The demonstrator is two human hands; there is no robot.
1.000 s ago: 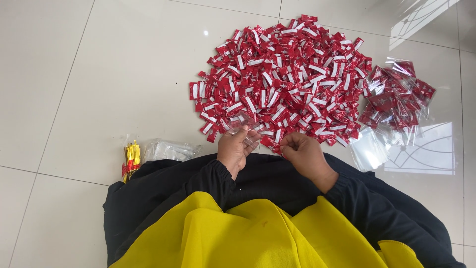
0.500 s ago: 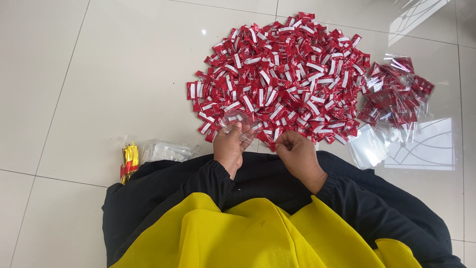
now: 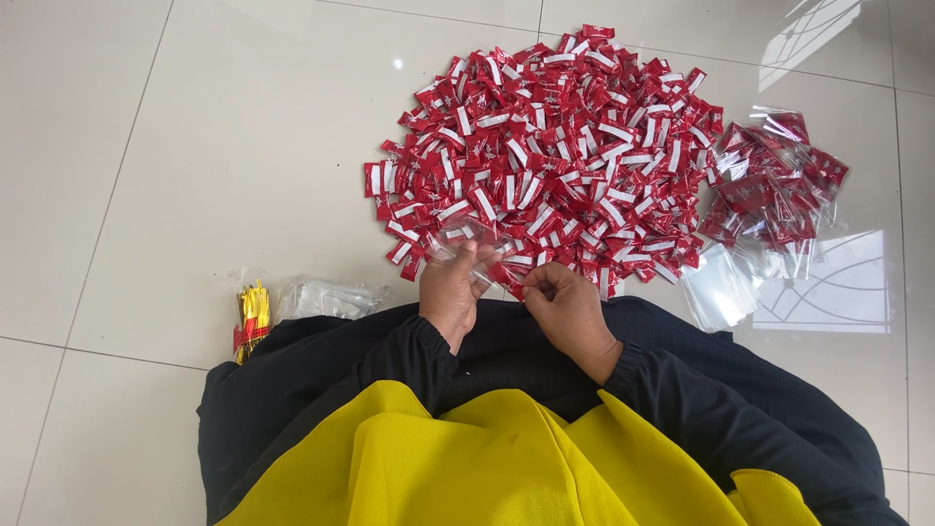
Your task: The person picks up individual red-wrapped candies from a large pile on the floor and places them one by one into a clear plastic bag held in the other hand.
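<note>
Lap: yellow cloth (image 3: 506, 468) over black clothing at 6 o'clock, nearest the camera.
Left hand: left hand (image 3: 450, 292) sits just past the lap, fingers pinched on a small clear bag (image 3: 466, 237) that it holds up at the pile's near edge.
Right hand: right hand (image 3: 570, 310) beside it toward 3 o'clock, fingertips closed on a red sachet (image 3: 508, 277) between the two hands.
Sachet: small, flat, red with a white band, glossy; it touches the bag's lower side, though I cannot tell whether it is partly inside.
Bag: thin, see-through and crinkled, hard to pick out against the red behind it.
Risk: film this thin looks likely to cling shut, so the sachet could catch on the mouth and slip from the pinch.
Risk two: a dropped sachet would vanish among its twins, since the pile lies right under the hands.
Ties: bundle of gold ties (image 3: 252, 317) at 9 o'clock, next to a clear packet (image 3: 326, 297).
Pile: broad heap of sachets (image 3: 555, 156) at 12 o'clock on the pale floor (image 3: 146, 146).
Far side: filled bags (image 3: 774, 190) at 2 o'clock, with a stack of empty bags (image 3: 721, 290) just nearer.
</note>
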